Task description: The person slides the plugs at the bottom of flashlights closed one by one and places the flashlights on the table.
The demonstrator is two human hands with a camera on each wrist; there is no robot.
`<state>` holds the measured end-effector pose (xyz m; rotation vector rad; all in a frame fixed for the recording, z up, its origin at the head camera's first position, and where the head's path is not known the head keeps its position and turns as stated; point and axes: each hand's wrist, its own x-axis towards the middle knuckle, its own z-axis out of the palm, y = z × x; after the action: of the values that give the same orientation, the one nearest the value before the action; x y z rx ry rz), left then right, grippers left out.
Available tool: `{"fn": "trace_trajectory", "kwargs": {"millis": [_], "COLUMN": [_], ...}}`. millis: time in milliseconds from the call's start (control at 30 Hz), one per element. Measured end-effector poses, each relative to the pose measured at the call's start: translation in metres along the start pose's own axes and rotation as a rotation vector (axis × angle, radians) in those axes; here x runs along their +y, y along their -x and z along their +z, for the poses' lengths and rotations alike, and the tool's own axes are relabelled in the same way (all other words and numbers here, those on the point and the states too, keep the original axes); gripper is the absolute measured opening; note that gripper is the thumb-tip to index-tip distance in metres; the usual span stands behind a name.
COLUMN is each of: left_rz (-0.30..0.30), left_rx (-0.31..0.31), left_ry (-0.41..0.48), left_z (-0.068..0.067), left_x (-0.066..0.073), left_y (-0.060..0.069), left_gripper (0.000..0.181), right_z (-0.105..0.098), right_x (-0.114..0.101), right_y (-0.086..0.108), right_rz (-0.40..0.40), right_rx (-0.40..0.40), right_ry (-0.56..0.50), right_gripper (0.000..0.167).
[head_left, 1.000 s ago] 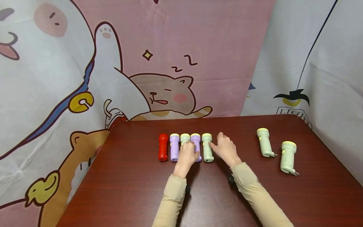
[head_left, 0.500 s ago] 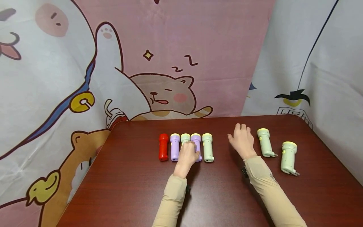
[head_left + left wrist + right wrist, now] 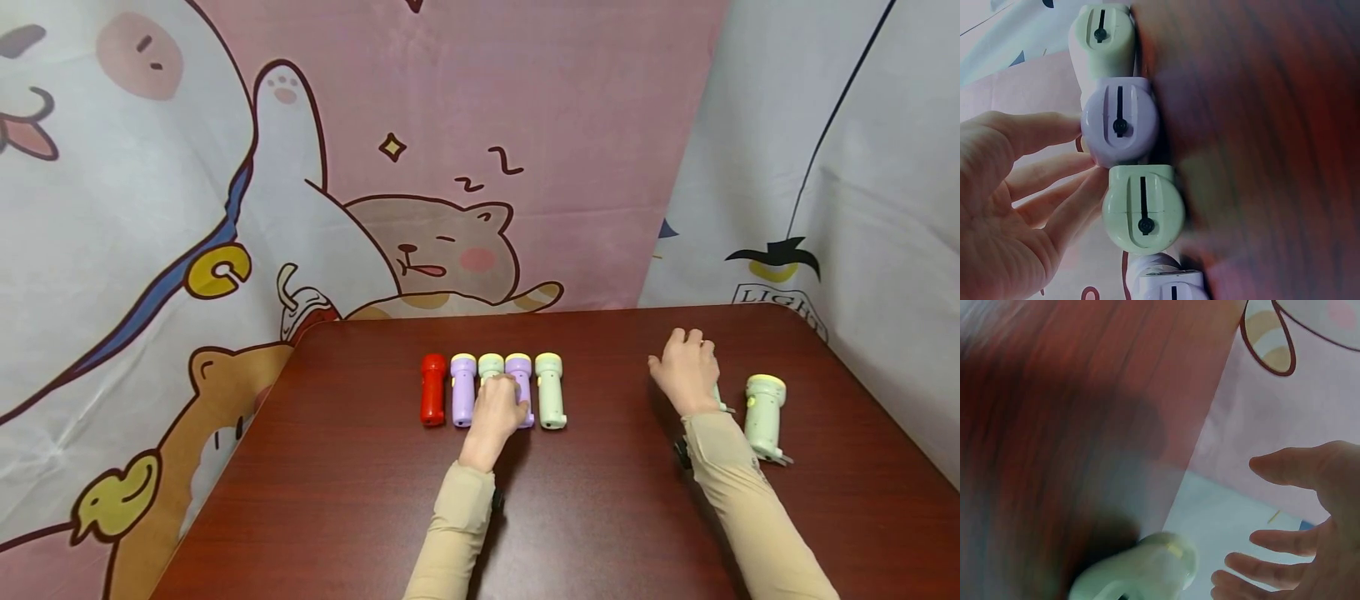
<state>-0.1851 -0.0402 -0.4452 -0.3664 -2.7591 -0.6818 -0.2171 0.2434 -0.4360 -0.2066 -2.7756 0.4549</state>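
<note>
On the table, my left hand [image 3: 493,415] pinches a purple flashlight [image 3: 1119,122], thumb on one side and fingertips on the other. Beside it lie a pale green flashlight [image 3: 1144,209], partly under the hand in the head view, and another pale green flashlight [image 3: 551,392] on the right. A second purple flashlight [image 3: 462,390] and a red flashlight [image 3: 432,390] complete the row's left side. My right hand [image 3: 686,373], fingers spread, hovers over a pale green flashlight [image 3: 1141,572] without gripping it; in the head view the hand hides most of it.
Farther right lies one more pale green flashlight [image 3: 763,417] with prongs sticking out at its base. The dark red-brown table [image 3: 600,517] ends at a cloth backdrop [image 3: 585,167] printed with cartoon animals.
My right hand has moved right, from beside the row's rightmost green flashlight to over a separate green one. My left hand stays where it was on the purple flashlight.
</note>
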Motion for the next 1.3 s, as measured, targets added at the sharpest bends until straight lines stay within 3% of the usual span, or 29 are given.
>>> {"fn": "trace_trajectory", "kwargs": {"millis": [300, 433, 767, 1300], "left_rz": [0.005, 0.002, 0.025, 0.047], "left_rx": [0.009, 0.006, 0.029, 0.033], "left_ry": [0.002, 0.005, -0.011, -0.014], "left_z": [0.001, 0.0, 0.0, -0.001], "left_x": [-0.001, 0.0, 0.0, -0.001], "left_y": [0.0, 0.0, 0.001, 0.001], "left_gripper": [0.036, 0.036, 0.026, 0.029], "right_z": [-0.009, -0.01, -0.008, -0.011], "right_x": [0.022, 0.028, 0.036, 0.041], "right_y": [-0.001, 0.0, 0.002, 0.002], "right_rz": [0.137, 0.187, 0.223, 0.209], "right_rx": [-0.181, -0.224, -0.266, -0.227], "right_ry": [-0.006, -0.009, -0.001, -0.014], "right_gripper": [0.065, 0.07, 0.067, 0.047]}}
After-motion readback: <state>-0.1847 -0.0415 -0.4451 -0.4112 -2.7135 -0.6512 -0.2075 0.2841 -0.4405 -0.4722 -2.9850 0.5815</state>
